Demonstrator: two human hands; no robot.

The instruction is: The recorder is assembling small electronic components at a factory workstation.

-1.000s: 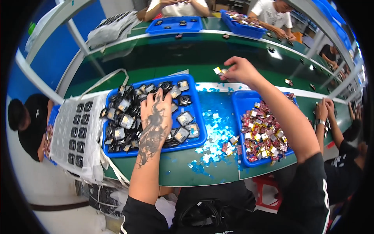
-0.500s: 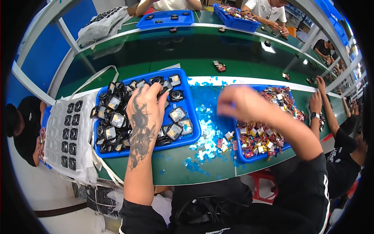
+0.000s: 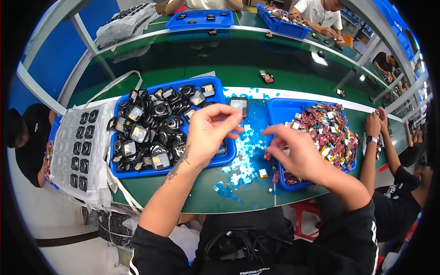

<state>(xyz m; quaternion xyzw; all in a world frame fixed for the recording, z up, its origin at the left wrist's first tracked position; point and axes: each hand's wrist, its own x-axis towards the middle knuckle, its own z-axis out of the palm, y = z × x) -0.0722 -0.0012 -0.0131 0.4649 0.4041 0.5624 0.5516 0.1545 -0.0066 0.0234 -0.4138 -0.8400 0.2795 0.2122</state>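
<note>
Left hand (image 3: 208, 133) pinches a small black part (image 3: 239, 106) mid-frame; right hand (image 3: 293, 153) fingers curled, grasp unclear. Better: peel over blue scraps (image 3: 243, 156), steady part.

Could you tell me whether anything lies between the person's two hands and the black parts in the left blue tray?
Nothing visible does. The left hand hangs over the right edge of the left blue tray, right beside the black parts. The right hand is further right, with only scattered blue scraps on the table between.
</note>
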